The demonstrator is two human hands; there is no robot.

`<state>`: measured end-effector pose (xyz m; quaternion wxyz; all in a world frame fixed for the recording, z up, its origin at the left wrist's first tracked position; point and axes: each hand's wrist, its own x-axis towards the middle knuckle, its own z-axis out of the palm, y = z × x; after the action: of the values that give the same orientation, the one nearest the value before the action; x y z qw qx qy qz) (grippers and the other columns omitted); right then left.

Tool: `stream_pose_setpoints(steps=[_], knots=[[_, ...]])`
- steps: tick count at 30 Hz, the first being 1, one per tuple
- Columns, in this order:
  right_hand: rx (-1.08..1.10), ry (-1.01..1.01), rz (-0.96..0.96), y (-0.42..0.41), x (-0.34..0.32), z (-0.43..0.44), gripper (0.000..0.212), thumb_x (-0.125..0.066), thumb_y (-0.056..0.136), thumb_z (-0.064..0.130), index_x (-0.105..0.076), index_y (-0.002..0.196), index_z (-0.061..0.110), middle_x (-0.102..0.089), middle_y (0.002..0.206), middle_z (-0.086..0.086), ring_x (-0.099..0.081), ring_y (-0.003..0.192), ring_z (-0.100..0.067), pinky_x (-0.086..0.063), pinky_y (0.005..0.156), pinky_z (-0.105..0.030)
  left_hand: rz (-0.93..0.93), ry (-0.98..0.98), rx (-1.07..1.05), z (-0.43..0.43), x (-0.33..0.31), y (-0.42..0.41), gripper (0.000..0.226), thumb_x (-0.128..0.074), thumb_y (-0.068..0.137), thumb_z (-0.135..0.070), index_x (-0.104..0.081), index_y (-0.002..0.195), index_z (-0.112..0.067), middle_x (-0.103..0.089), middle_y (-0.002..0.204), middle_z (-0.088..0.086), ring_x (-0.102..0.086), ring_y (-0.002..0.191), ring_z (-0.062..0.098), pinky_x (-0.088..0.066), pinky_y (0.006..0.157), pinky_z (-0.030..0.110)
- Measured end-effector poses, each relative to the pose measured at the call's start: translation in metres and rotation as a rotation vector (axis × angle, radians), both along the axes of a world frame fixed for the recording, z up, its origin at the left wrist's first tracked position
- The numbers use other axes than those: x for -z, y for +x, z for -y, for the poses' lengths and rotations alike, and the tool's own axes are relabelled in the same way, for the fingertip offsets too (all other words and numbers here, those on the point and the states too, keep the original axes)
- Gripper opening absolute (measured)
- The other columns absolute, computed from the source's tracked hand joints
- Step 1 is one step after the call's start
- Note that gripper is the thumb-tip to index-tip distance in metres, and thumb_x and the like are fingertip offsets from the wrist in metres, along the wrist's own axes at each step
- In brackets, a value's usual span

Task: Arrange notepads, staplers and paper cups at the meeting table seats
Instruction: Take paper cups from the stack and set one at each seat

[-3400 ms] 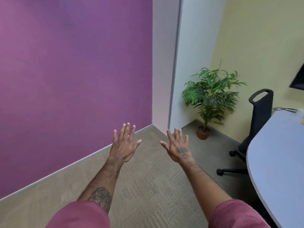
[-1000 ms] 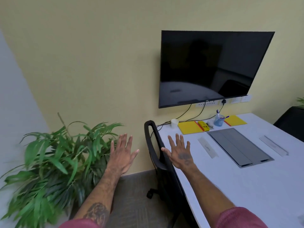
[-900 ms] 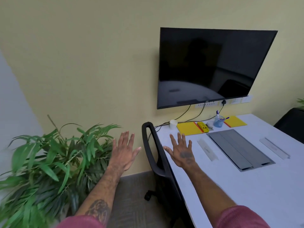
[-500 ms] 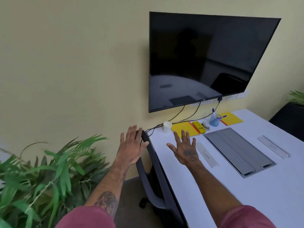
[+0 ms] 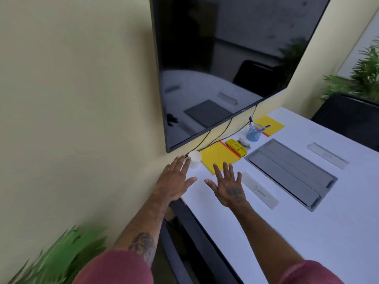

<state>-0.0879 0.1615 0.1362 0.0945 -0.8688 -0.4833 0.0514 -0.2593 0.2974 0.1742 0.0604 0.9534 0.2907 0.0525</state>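
A white paper cup (image 5: 194,159) stands at the table's far left corner by the wall. Right of it lies a yellow notepad (image 5: 219,156) with a red edge, then a yellow stapler (image 5: 236,147). A second yellow notepad (image 5: 270,125) lies farther right behind a blue pen cup (image 5: 254,132). My left hand (image 5: 174,180) is spread flat, its fingertips just left of the paper cup. My right hand (image 5: 228,187) is also spread flat, hovering over the near corner of the first notepad. Neither hand holds anything.
The white meeting table (image 5: 287,232) has a grey cable hatch (image 5: 290,171) in its middle and two clear name plates (image 5: 260,192), (image 5: 327,155). A black TV (image 5: 225,58) hangs on the wall above with cables. A black chair (image 5: 192,238) stands below my arms; plants at the left and right.
My view has swung right and closed in on the table's far end. Both spread hands have advanced over the table edge toward the paper cup and yellow notepad.
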Motion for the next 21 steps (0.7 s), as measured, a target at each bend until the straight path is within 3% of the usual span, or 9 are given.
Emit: stream_pose_setpoints(steps=[8,13,21], knots=[[0.021,-0.045,-0.008,0.036,0.03,-0.053,0.081,-0.009,0.091,0.074,-0.004,0.158,0.028,0.005,0.165,-0.011,0.009,0.152,-0.03,-0.013,0.119,-0.054,-0.032,-0.119,0.073,-0.061,0.048,0.062,0.082,-0.036,0.098,-0.06,0.0,0.158,-0.017,-0.005,0.166,0.007,-0.009,0.152,0.024,-0.02,0.122,0.042],[-0.038,-0.04,-0.041,0.057,0.058,-0.09,0.077,-0.017,0.095,0.069,-0.008,0.158,0.025,-0.002,0.165,-0.011,0.002,0.152,-0.029,-0.022,0.118,-0.05,0.019,-0.246,0.011,-0.097,0.082,0.094,0.091,-0.053,0.095,-0.053,0.0,0.158,-0.016,-0.008,0.166,0.007,-0.014,0.151,0.024,-0.025,0.119,0.041],[-0.052,0.016,-0.156,0.092,0.109,-0.151,0.054,-0.043,0.103,0.037,-0.027,0.153,0.023,-0.037,0.154,-0.011,-0.036,0.139,-0.032,-0.045,0.102,-0.046,0.061,-0.421,-0.081,-0.139,0.148,0.138,0.102,-0.071,0.087,-0.038,-0.001,0.157,-0.012,-0.012,0.164,0.01,-0.022,0.148,0.03,-0.026,0.116,0.042]])
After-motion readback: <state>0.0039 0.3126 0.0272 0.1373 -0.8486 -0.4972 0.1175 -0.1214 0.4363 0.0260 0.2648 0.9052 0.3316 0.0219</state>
